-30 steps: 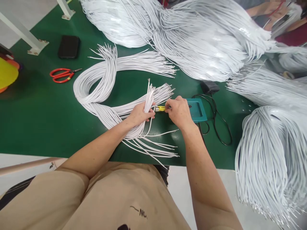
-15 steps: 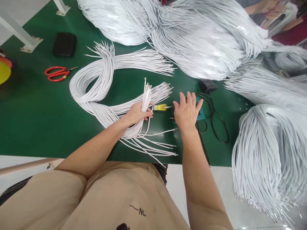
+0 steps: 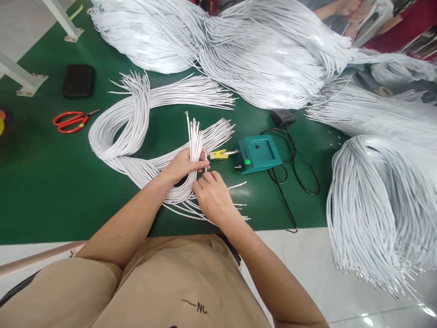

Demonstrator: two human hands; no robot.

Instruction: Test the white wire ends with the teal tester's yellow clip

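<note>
My left hand point(image 3: 180, 168) is closed around a small bundle of white wires point(image 3: 195, 139), whose bare ends point up. My right hand point(image 3: 213, 196) is just below and to the right of it, fingers curled in against the wires by my left hand; one wire seems to be pinched there, partly hidden. To the right of my hands is a teal device point(image 3: 258, 152) with a green round light or button. A yellow clip point(image 3: 218, 154) sticks out from its left side toward my left hand. More white wires point(image 3: 119, 132) lie looped to the left.
Red-handled cutters point(image 3: 71, 121) and a black box point(image 3: 78, 80) lie at left. Big heaps of white wires point(image 3: 259, 59) cover the back, with another bundle point(image 3: 365, 205) hanging at right. A black adapter point(image 3: 283, 118) and cable point(image 3: 309, 180) lie beside the device. Another person's hands point(image 3: 355, 13) are at top right.
My right hand has left the top of the device and moved left to the wires, its fingers curling in. The device is now uncovered. My left hand keeps hold of the bundle. The view has shifted slightly.
</note>
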